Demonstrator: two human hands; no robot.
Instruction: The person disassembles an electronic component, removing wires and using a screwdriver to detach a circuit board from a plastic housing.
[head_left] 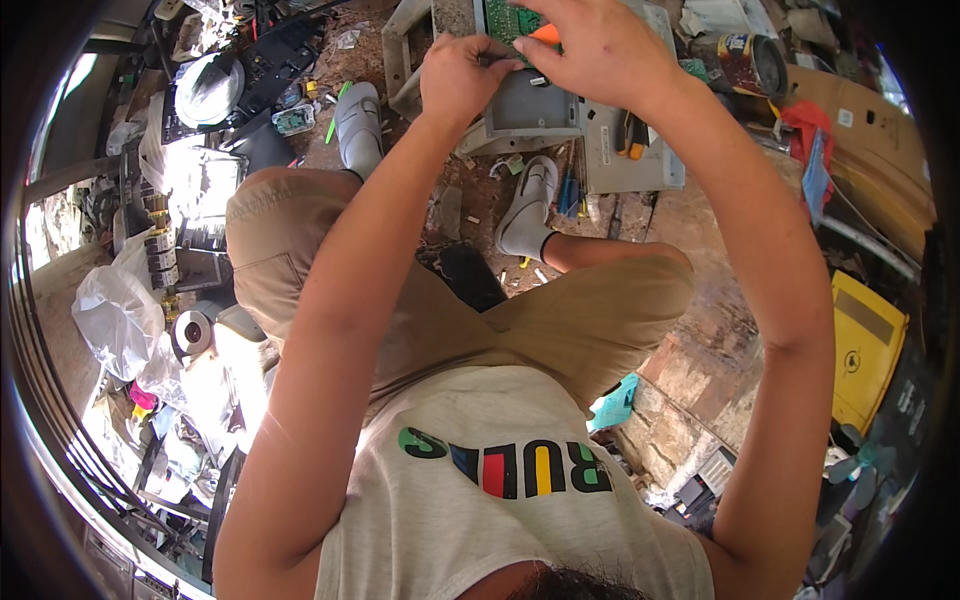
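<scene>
At the top of the head view, my left hand [462, 78] is closed, its thumb and fingers pinched at the edge of a grey metal casing [530, 108]. What lies between those fingertips is too small to make out. My right hand [605, 52] curls around an orange thing [546, 35] that looks like a tool handle, mostly hidden by the fingers. Its thumb is close to the left fingertips. Just beyond both hands, a green circuit board [512, 18] sits in the casing, partly cut off by the picture's edge.
Beside the casing, pliers with yellow-and-black handles [632, 138] rest on a grey metal panel [610, 172]. Blue-handled screwdrivers [570, 192] lie near my shoe [530, 205]. A tin can [750, 65] and a yellow case [866, 350] are at right; plastic bags [115, 315] and electronic scrap clutter the left.
</scene>
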